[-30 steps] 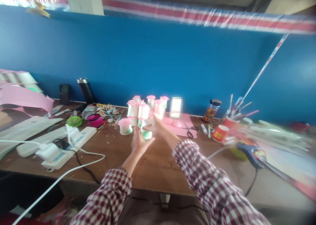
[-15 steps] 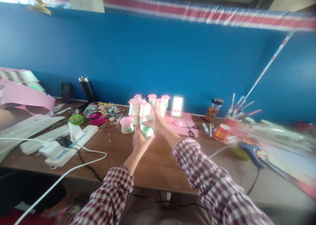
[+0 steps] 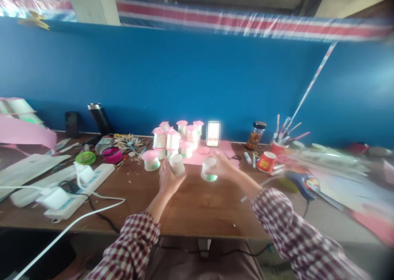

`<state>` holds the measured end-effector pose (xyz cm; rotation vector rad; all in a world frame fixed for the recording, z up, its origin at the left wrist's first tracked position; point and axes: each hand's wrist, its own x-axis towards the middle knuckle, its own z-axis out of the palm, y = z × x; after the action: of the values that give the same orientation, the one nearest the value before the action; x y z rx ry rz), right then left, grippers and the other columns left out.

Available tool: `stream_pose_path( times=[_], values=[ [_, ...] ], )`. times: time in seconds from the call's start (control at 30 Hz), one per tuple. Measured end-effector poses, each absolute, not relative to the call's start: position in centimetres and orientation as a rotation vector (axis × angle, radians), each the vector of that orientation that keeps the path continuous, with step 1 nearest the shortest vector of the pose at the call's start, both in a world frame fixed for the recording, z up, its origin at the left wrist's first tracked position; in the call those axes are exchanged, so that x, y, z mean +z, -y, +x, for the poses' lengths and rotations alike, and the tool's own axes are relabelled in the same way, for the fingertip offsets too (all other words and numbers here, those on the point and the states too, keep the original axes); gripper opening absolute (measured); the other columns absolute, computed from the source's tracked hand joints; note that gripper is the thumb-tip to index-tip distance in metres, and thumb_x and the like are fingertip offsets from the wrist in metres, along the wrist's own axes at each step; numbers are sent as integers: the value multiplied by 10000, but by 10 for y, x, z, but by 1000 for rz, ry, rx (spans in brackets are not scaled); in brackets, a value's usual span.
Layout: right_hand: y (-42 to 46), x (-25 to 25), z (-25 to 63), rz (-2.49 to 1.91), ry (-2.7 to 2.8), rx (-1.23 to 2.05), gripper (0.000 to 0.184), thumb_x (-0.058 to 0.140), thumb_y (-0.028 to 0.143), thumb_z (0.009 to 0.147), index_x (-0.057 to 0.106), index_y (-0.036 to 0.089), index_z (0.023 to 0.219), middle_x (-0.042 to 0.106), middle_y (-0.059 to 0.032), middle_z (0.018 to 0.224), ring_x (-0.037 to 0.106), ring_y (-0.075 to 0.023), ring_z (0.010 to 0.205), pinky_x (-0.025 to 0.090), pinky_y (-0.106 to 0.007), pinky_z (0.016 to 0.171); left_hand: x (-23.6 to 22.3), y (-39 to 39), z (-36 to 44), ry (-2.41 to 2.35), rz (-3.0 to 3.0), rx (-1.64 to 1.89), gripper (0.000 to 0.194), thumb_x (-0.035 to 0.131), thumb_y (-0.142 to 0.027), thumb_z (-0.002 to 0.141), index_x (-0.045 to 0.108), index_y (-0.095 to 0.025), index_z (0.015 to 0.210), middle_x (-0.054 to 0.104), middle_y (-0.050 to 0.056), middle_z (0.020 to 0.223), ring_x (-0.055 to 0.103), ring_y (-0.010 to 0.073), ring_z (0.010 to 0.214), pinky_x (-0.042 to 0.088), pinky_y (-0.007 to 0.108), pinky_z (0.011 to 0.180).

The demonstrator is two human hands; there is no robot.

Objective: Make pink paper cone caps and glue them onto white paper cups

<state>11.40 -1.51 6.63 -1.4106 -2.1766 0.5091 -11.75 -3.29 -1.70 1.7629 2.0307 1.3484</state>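
My left hand [image 3: 170,178] is closed around a white paper cup [image 3: 177,164] just in front of a group of cups. Apart from it on the right, my right hand [image 3: 223,168] grips a second paper cup [image 3: 209,174] with green at its lower part. Several white cups topped with pink paper [image 3: 172,140] stand stacked behind my left hand. To its left sits a single pink-topped cup [image 3: 150,161]. Behind my right hand lies a pink paper sheet [image 3: 226,149], and scissors [image 3: 236,157] are partly hidden there.
White power strips [image 3: 80,194] with cables lie on the left of the brown table [image 3: 197,214]. A red cup [image 3: 266,162], a jar [image 3: 256,135] and a glue gun [image 3: 300,183] are on the right. A thermos [image 3: 99,118] stands against the blue wall.
My hands were together at one spot with the cups close to each other. My right hand has moved right with one cup, while my left keeps the other. The view has shifted slightly.
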Motion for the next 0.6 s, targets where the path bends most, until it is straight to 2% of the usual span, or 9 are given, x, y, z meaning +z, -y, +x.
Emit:
stream_pose_path(
  times=[0.13, 0.27, 0.33, 0.43, 0.5, 0.6],
  values=[
    [28, 44, 132, -1475, 2200, 585, 789, 776, 346, 561, 465, 175, 1266, 553, -144, 1174, 543, -304, 1047, 425, -409, 874, -2, 39, -117, -2006, 1920, 1604, 831, 587, -478, 736, 222, -94, 1376, 383, 230, 1335, 333, 375, 1264, 295, 553, 997],
    [29, 34, 142, -1373, 2222, 631, 1034, 813, 343, 491, 305, 181, 1377, 455, -168, 1289, 470, -313, 1143, 396, -445, 934, 17, 56, -93, -1772, 2198, 1724, 630, 578, -406, 770, 363, -138, 1298, 488, 167, 1241, 438, 306, 1177, 380, 454, 956],
    [30, 32, 149, -1356, 2202, 556, 971, 814, 321, 496, 350, 153, 1333, 470, -178, 1255, 477, -308, 1127, 409, -447, 920, 20, 65, -73, -1643, 2383, 1581, 543, 582, -398, 772, 437, -154, 1235, 541, 137, 1176, 485, 279, 1118, 396, 417, 941],
    [40, 31, 165, -1354, 2123, 504, 608, 732, 290, 642, 463, 138, 1166, 554, -150, 1109, 575, -248, 958, 467, -406, 824, 17, 72, -46, -1636, 2565, 1447, 457, 573, -377, 782, 501, -180, 1188, 570, 112, 1161, 477, 286, 1124, 330, 442, 992],
    [49, 32, 176, -1374, 2081, 504, 461, 674, 264, 705, 476, 152, 1106, 581, -125, 1061, 607, -212, 857, 486, -381, 773, 14, 71, -35, -1672, 2597, 1440, 408, 551, -355, 798, 528, -182, 1166, 586, 109, 1139, 486, 289, 1111, 303, 452, 1004],
    [60, 32, 191, -1434, 2054, 505, 507, 680, 248, 691, 453, 179, 1139, 580, -113, 1102, 624, -206, 837, 493, -380, 776, 9, 67, -33, -1785, 2542, 1439, 370, 537, -343, 804, 551, -178, 1135, 603, 114, 1102, 500, 294, 1083, 323, 449, 970]
  ],
)
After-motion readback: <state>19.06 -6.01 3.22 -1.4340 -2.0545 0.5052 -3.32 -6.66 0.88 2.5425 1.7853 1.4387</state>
